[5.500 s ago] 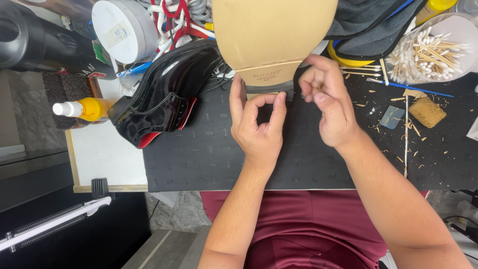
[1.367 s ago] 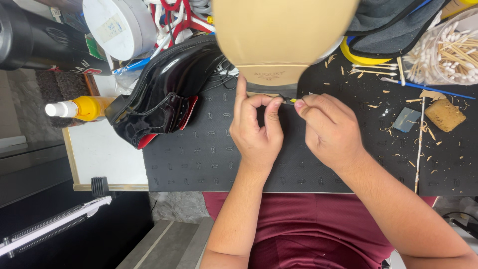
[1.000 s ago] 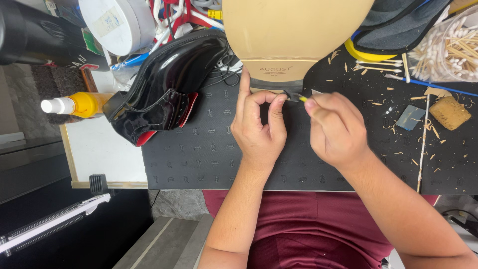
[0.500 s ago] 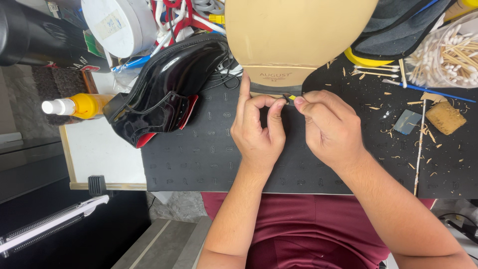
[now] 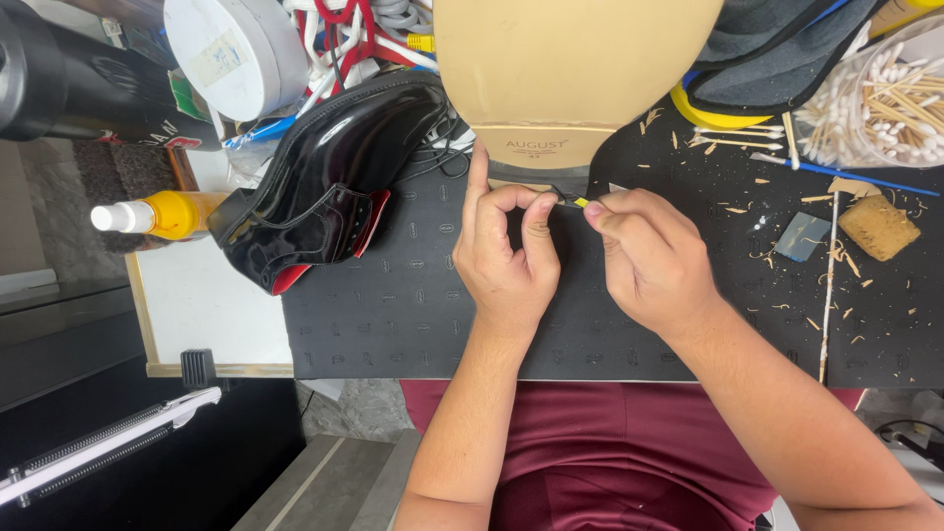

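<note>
I see my left hand fingers curled against the tan shoe sole, my right hand pinching maybe a tiny yellow-tipped tool, black shoe nearby

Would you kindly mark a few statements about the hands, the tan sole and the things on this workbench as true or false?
1. The left hand touches the heel end of the tan shoe sole. True.
2. The right hand pinches a small yellow-tipped tool. True.
3. The black glossy shoe lies right of both hands. False: it lies to their left.
4. The yellow spray bottle is held in the left hand. False: it lies apart at the far left.
5. A clear tub of cotton swabs stands at the upper right. True.
</note>
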